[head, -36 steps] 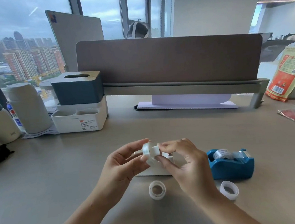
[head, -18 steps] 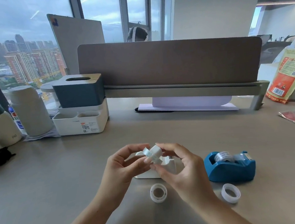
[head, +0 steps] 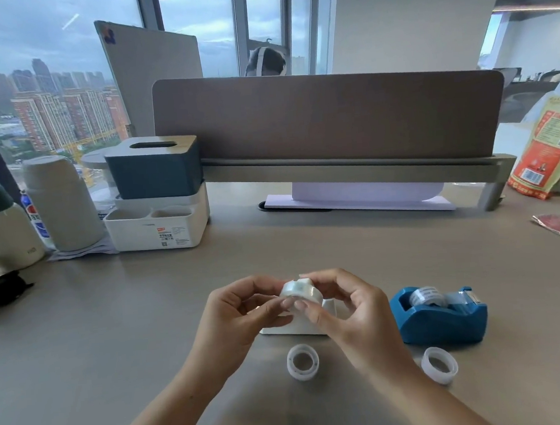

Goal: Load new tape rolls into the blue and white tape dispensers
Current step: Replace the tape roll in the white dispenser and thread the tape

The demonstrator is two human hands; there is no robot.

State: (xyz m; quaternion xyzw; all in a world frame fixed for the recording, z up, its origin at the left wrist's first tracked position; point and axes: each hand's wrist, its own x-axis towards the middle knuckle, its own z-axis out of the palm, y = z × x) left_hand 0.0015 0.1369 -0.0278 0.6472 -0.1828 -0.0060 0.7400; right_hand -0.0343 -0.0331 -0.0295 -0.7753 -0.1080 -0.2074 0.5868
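Note:
My left hand [head: 240, 319] and my right hand [head: 350, 317] together pinch a clear tape roll [head: 301, 291] with a white hub in it, just above the desk. Right behind and below the roll stands the white tape dispenser [head: 297, 325], mostly hidden by my fingers. The blue tape dispenser [head: 443, 323] sits to the right with a tape roll [head: 426, 296] in its cradle. Two loose white rings lie on the desk: one [head: 302, 361] below my hands, another [head: 439, 365] in front of the blue dispenser.
A white organiser with a blue tissue box [head: 156, 192] stands at the back left, beside a grey flask [head: 61, 202] and a white bottle [head: 0, 227]. A desk divider [head: 328, 121] runs along the back. An orange packet [head: 548, 147] leans at the far right.
Both hands have turned the tape roll between the fingers; it now lies more on its side with the outer tape face toward me. The hands stay over the white dispenser.

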